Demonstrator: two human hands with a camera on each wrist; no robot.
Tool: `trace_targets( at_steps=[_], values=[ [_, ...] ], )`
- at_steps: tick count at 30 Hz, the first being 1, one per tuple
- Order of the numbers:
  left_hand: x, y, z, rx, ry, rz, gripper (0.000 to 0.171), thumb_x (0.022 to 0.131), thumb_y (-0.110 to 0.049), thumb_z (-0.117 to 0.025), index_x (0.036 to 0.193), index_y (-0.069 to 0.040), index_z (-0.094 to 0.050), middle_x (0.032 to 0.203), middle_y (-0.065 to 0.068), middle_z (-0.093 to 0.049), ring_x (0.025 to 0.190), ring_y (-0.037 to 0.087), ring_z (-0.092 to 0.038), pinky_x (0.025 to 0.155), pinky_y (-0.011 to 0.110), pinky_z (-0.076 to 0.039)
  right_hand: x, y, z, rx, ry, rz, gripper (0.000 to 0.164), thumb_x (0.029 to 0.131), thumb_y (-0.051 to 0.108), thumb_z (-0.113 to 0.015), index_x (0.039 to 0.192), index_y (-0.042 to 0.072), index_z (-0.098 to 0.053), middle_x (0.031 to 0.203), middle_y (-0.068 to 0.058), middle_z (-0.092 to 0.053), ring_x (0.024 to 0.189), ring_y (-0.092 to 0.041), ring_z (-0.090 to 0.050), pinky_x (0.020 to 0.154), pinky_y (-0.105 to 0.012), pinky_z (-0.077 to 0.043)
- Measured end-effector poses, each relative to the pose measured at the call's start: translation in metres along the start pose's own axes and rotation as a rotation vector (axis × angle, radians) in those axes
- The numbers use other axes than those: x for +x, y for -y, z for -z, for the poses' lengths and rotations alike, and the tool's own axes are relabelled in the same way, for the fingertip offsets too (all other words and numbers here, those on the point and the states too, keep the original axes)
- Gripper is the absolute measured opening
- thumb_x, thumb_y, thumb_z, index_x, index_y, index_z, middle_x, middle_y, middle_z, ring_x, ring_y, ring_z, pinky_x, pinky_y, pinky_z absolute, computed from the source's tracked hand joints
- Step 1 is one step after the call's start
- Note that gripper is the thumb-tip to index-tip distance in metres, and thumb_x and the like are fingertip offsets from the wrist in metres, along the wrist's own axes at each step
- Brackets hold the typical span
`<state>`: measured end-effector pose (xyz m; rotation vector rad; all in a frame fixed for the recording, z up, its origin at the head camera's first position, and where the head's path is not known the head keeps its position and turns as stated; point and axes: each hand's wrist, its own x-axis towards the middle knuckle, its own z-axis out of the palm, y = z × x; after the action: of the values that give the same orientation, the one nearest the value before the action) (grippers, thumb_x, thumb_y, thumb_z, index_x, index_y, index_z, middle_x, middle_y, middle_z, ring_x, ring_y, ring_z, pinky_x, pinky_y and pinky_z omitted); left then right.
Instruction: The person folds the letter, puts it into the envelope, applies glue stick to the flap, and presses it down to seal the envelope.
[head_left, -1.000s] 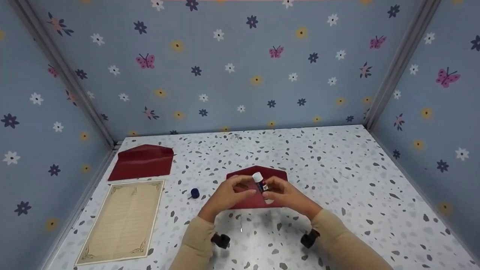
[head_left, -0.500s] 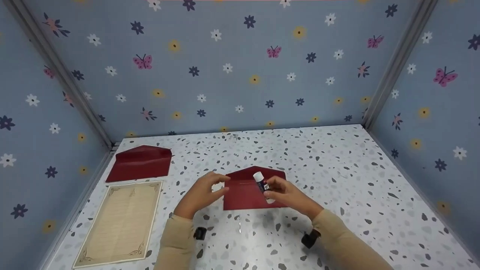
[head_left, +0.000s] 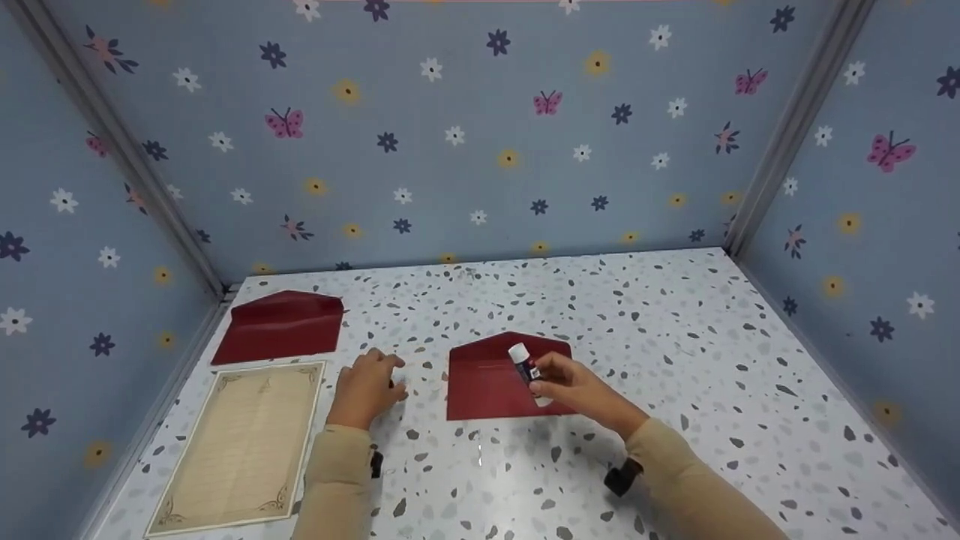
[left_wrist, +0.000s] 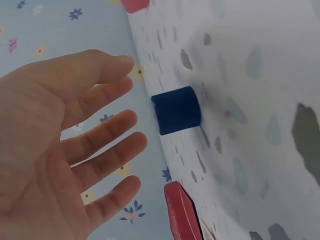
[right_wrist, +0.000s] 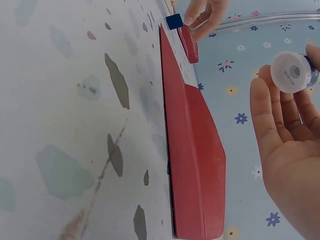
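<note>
The left hand (head_left: 364, 390) has swung away from the right hand (head_left: 577, 388) and come down about the short dark-blue cylindrical plastic cap (left_wrist: 177, 111), which stands on the white speckled table (head_left: 660, 315) just past its fingertips. Its fingers and thumb are spread and loosely bent, with nothing held; the left wrist view shows a gap between them and the cap. The right hand has stayed put, pinching between thumb and fingers a dark-blue, white-ended glue stick (head_left: 521, 364), tilted and uncapped. Below and just left of that hand lies a flat red paper envelope (head_left: 484, 394), its pointed flap open away from the person. Left of the left hand lies a cream paper sheet with an ornate border (head_left: 244, 442); beyond it, a second red paper envelope (head_left: 281, 334). The shift suggests attention has passed from gluing to the cap, not yet gripped.
</note>
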<state>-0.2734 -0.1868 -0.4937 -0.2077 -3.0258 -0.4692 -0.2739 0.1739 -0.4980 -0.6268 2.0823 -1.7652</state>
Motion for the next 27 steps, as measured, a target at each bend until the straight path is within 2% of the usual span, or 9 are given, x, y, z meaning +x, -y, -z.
trace_targets(
  at_steps=[3, 10, 17, 20, 27],
  values=[
    [-0.0005, 0.0038, -0.0025, 0.026, 0.022, 0.016, 0.04, 0.085, -0.025, -0.081, 0.118, -0.006, -0.07, 0.11, 0.014, -0.063, 0.101, 0.034, -0.061, 0.082, 0.055, -0.048, -0.0008, -0.0006, -0.0001, 0.008, 0.003, -0.001, 0.031, 0.096, 0.018, -0.069, 0.12, 0.002, -0.058, 0.115, -0.02, -0.062, 0.103, -0.024, -0.061, 0.086, -0.037, -0.055],
    [-0.0028, 0.0088, -0.0049, 0.014, 0.051, 0.02, 0.029, 0.085, -0.013, -0.078, 0.113, -0.005, -0.073, 0.106, 0.014, -0.065, 0.1, 0.037, -0.061, 0.083, 0.057, -0.049, -0.0021, -0.0025, 0.0009, 0.014, -0.002, -0.005, 0.031, 0.097, 0.019, -0.069, 0.12, 0.002, -0.057, 0.112, -0.012, -0.062, 0.102, -0.023, -0.06, 0.086, -0.037, -0.054],
    [-0.0057, 0.0104, -0.0068, -0.018, 0.02, -0.008, 0.021, 0.087, -0.006, -0.076, 0.107, -0.004, -0.074, 0.102, 0.014, -0.065, 0.1, 0.037, -0.063, 0.085, 0.056, -0.05, -0.0024, -0.0023, 0.0024, 0.011, -0.001, -0.003, 0.032, 0.097, 0.02, -0.069, 0.121, 0.003, -0.057, 0.114, -0.013, -0.062, 0.104, -0.023, -0.06, 0.087, -0.037, -0.054],
    [-0.0064, 0.0111, -0.0068, -0.032, 0.011, -0.019, 0.02, 0.086, -0.004, -0.076, 0.106, -0.003, -0.074, 0.101, 0.014, -0.065, 0.1, 0.037, -0.064, 0.085, 0.056, -0.051, -0.0023, -0.0022, 0.0035, 0.002, -0.014, -0.012, 0.033, 0.096, 0.022, -0.069, 0.121, 0.004, -0.057, 0.115, -0.013, -0.063, 0.104, -0.023, -0.061, 0.087, -0.041, -0.054],
    [-0.0063, 0.0072, -0.0051, -0.085, 0.041, 0.006, 0.021, 0.088, -0.005, -0.075, 0.109, -0.003, -0.074, 0.103, 0.012, -0.065, 0.1, 0.034, -0.064, 0.089, 0.052, -0.051, -0.0026, -0.0013, 0.0053, -0.011, -0.023, -0.023, 0.034, 0.096, 0.025, -0.069, 0.123, 0.007, -0.057, 0.117, -0.012, -0.063, 0.104, -0.025, -0.061, 0.089, -0.055, -0.052]
  ],
)
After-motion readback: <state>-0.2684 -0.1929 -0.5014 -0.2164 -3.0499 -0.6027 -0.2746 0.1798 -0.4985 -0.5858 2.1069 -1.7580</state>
